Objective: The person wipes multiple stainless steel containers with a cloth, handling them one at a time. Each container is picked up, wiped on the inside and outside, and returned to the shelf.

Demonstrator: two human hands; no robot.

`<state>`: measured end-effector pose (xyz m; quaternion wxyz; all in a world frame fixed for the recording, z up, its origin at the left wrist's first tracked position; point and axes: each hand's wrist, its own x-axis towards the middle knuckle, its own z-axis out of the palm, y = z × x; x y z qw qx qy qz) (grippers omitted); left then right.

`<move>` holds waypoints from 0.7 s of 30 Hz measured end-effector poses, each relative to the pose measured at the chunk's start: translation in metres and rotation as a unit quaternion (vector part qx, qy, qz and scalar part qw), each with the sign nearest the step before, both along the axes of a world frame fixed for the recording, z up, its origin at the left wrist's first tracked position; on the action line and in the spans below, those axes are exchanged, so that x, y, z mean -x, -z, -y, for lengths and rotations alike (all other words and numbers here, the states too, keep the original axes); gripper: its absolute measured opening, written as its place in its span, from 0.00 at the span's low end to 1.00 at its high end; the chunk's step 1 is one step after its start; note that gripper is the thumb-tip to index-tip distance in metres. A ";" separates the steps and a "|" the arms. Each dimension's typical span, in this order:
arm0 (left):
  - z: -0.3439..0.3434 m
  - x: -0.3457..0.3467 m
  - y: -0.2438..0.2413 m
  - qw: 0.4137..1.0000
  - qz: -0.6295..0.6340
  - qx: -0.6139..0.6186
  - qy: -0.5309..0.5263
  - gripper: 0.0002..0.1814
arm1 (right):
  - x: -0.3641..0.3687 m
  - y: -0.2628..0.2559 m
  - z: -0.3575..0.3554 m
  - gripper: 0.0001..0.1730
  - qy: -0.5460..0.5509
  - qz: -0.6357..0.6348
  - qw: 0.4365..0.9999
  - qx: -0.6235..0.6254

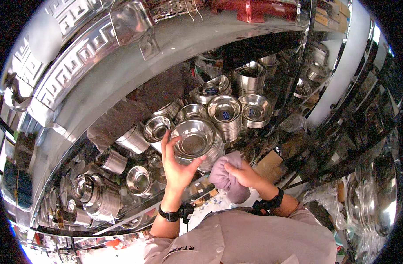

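Observation:
My left hand point(179, 168) spreads its thumb and fingers across the near rim of a shiny stainless steel bowl point(195, 140). This wide bowl sits at the top of a tilted stack of like bowls point(215, 153); whether it is lifted off the others I cannot tell. Bunched in my right hand point(242, 173) is a mauve cloth point(226, 175), close to the stack's right side. Just beyond the left fingertips is a smaller steel bowl point(157, 128). Behind the wide bowl stands a tall stack of bowls point(224, 112) with a blue sticker inside the top one.
Steel bowls point(256, 110) and deep containers point(250, 74) crowd the shelf behind. More stacked steelware point(101, 198) stands at the left. A glossy metal counter edge point(122, 89) curves over the far side. Plastic-wrapped steel plates point(373, 198) lean at the right, near a cardboard piece point(269, 165).

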<state>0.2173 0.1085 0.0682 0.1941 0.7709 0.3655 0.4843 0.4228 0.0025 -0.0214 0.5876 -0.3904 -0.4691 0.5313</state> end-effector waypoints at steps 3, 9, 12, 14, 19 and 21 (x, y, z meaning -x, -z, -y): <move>-0.004 -0.002 0.006 1.000 -0.001 0.027 0.014 0.48 | -0.007 0.009 -0.008 0.18 -0.011 0.127 0.992 0.001; -0.003 0.005 0.005 0.997 -0.049 0.043 0.046 0.64 | -0.015 0.020 -0.022 0.19 -0.059 0.099 0.993 0.023; -0.004 0.006 0.008 0.997 -0.064 0.032 0.037 0.67 | -0.017 0.019 -0.027 0.20 -0.029 0.083 0.996 0.015; -0.001 0.001 0.009 0.997 -0.057 0.036 0.033 0.67 | -0.018 0.018 -0.029 0.20 -0.036 0.055 0.998 0.009; 0.002 -0.005 0.015 0.998 -0.012 0.049 0.040 0.69 | -0.027 0.049 -0.031 0.18 -0.004 0.055 0.998 -0.029; -0.001 -0.002 0.018 0.998 -0.022 0.041 0.039 0.71 | -0.024 0.055 -0.028 0.17 0.006 0.041 0.998 -0.037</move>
